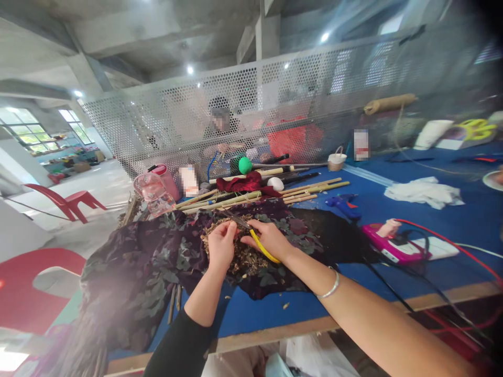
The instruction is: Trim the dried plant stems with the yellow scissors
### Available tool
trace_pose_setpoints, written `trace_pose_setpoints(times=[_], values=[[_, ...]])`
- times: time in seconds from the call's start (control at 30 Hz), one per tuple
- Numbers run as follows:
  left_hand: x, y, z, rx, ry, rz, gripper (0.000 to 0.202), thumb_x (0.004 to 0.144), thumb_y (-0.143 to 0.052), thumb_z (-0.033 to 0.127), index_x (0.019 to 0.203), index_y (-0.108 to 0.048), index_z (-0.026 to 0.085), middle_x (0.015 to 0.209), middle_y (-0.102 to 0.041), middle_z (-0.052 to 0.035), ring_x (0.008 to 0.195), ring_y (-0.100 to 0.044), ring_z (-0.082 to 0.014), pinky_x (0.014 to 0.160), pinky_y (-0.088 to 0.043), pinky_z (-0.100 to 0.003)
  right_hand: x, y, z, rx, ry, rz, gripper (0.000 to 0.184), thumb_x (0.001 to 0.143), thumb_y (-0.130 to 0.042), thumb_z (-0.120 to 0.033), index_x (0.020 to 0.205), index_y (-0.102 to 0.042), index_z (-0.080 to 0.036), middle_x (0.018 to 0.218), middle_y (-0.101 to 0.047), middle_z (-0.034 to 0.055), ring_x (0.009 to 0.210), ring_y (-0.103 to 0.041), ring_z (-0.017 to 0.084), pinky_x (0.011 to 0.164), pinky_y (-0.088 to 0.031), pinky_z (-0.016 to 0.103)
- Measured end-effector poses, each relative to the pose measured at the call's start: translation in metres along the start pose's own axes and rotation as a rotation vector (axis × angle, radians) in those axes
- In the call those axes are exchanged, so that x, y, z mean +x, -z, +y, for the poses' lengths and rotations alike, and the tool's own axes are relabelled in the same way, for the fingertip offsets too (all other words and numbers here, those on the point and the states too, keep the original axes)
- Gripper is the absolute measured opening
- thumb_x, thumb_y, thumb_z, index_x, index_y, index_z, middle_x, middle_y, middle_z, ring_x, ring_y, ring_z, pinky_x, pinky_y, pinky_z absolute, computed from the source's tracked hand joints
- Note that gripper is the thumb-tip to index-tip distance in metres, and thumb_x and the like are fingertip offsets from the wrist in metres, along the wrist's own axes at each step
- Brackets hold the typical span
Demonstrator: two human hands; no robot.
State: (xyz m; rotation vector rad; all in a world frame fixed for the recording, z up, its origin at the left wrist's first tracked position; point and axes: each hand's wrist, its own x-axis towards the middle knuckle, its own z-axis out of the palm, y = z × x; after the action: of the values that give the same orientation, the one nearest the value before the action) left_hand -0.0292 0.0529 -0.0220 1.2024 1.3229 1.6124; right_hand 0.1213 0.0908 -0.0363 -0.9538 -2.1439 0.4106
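Observation:
My right hand (267, 238) is closed round yellow-handled scissors (251, 233), whose dark blades point up and left. My left hand (221, 245) is pinched shut next to the blades, on something small that I cannot make out. Both hands rest over a heap of dry brown plant bits (243, 256) lying on a dark flowered cloth (157, 256). The cloth is spread on a blue table (393, 178) and hangs over its left end. A silver bangle (332, 287) is on my right wrist.
Bamboo sticks (251, 196), a red cloth (243, 183), a green ball (245, 165) and a pink jug (155, 191) lie behind the cloth. A blue glue gun (346, 205), a pink tool with cables (393, 246) and a white rag (424, 191) are at right. A person sits behind the perforated screen (275, 99). Red chairs (74, 201) stand left.

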Motion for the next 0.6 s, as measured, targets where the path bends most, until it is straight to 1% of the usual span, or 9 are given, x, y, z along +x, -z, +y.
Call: trace_pose_setpoints(times=[0.1, 0.17, 0.27, 0.37, 0.43, 0.5, 0.6], values=[[0.0011, -0.0011, -0.0007, -0.037, 0.016, 0.023, 0.034, 0.072, -0.060, 0.046, 0.076, -0.065, 0.012, 0.062, -0.061, -0.0004, 0.057, -0.053, -0.0107, 0.060, -0.042, -0.023, 0.0004, -0.0003, 0.0004, 0.004, -0.040, 0.008, 0.040, 0.075, -0.060, -0.052, 0.098, -0.058, -0.019, 0.071, -0.065, 0.0023, 0.060, -0.060, 0.016, 0.056, -0.042, 0.023], [0.0007, -0.0017, 0.0013, -0.043, 0.015, 0.030, 0.034, 0.072, -0.060, 0.045, 0.076, -0.064, 0.012, 0.062, -0.061, -0.0007, 0.057, -0.052, -0.0104, 0.060, -0.042, -0.022, 0.0008, 0.0020, -0.0004, -0.015, -0.060, 0.005, 0.043, 0.073, -0.062, -0.053, 0.100, -0.057, -0.020, 0.070, -0.065, 0.0017, 0.060, -0.060, 0.016, 0.056, -0.042, 0.023], [-0.0009, -0.0023, 0.0051, -0.039, 0.010, 0.016, 0.031, 0.074, -0.058, 0.043, 0.076, -0.064, 0.013, 0.065, -0.062, -0.0007, 0.057, -0.052, -0.0097, 0.060, -0.041, -0.022, 0.0009, 0.0060, -0.0022, -0.059, -0.052, -0.008, 0.050, 0.068, -0.066, -0.053, 0.105, -0.055, -0.021, 0.082, -0.065, 0.0043, 0.070, -0.062, 0.018, 0.062, -0.044, 0.026], [-0.0020, -0.0023, 0.0062, 0.008, -0.029, -0.028, 0.028, 0.076, -0.055, 0.040, 0.073, -0.063, 0.014, 0.064, -0.061, 0.0001, 0.057, -0.051, -0.0093, 0.059, -0.040, -0.021, 0.0005, 0.0068, -0.0028, -0.060, -0.010, -0.037, 0.058, 0.065, -0.068, -0.054, 0.110, -0.051, -0.021, 0.099, -0.062, 0.0076, 0.086, -0.061, 0.021, 0.072, -0.046, 0.031], [-0.0021, -0.0020, 0.0052, 0.055, -0.046, -0.042, 0.026, 0.077, -0.054, 0.037, 0.070, -0.062, 0.014, 0.063, -0.061, 0.0004, 0.057, -0.051, -0.0095, 0.059, -0.040, -0.020, 0.0003, 0.0056, -0.0023, -0.040, 0.019, -0.046, 0.064, 0.063, -0.070, -0.053, 0.114, -0.049, -0.021, 0.106, -0.059, 0.0094, 0.095, -0.058, 0.023, 0.079, -0.045, 0.034], [-0.0022, -0.0019, 0.0042, 0.094, -0.044, -0.036, 0.023, 0.076, -0.053, 0.034, 0.069, -0.062, 0.014, 0.064, -0.062, -0.0001, 0.058, -0.052, -0.0103, 0.059, -0.041, -0.021, 0.0004, 0.0040, -0.0016, -0.030, 0.047, -0.042, 0.068, 0.061, -0.072, -0.052, 0.116, -0.047, -0.020, 0.108, -0.057, 0.0106, 0.100, -0.056, 0.024, 0.084, -0.043, 0.036], [-0.0034, -0.0022, 0.0044, 0.156, -0.038, -0.004, 0.021, 0.075, -0.054, 0.032, 0.073, -0.064, 0.014, 0.067, -0.066, -0.0018, 0.061, -0.055, -0.0126, 0.062, -0.043, -0.023, 0.0009, 0.0027, -0.0016, -0.053, 0.084, -0.026, 0.071, 0.059, -0.074, -0.052, 0.115, -0.047, -0.018, 0.103, -0.056, 0.0109, 0.097, -0.055, 0.025, 0.085, -0.042, 0.039]])
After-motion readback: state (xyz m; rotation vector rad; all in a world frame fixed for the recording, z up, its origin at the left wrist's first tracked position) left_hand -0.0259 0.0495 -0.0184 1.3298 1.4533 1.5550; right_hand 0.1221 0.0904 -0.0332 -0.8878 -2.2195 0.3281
